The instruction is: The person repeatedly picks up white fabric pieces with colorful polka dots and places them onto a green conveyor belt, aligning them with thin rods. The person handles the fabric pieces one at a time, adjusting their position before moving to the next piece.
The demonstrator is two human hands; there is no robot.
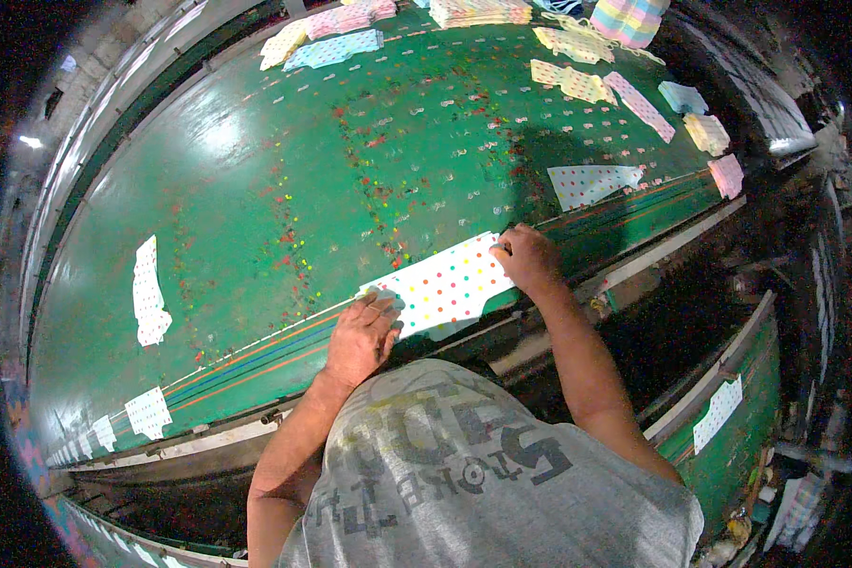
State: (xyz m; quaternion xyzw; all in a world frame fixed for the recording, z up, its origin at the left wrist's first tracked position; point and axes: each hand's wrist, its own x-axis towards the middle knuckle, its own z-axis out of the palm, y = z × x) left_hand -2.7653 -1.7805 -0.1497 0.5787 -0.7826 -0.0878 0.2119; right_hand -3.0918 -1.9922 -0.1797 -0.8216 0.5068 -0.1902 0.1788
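Note:
A white fabric piece with multicoloured dots (pixel 448 289) lies along the near edge of the long green table (pixel 246 189), right in front of me. My right hand (pixel 530 258) is at its far right corner, thumb and fingers closed on the cloth edge. My left hand (pixel 362 333) rests on the cloth's left end, fingers stretched over it and pressing it down. Part of that end is hidden beneath the fingers. Orange and blue lines run along the table's near edge under the cloth.
Another dotted piece (pixel 592 185) lies right of my hands; a narrow dotted strip (pixel 149 293) lies far left. Folded yellow pieces (pixel 573 82) and a pink stack (pixel 350 17) sit along the far side. A second green table (pixel 729 464) stands behind me at right.

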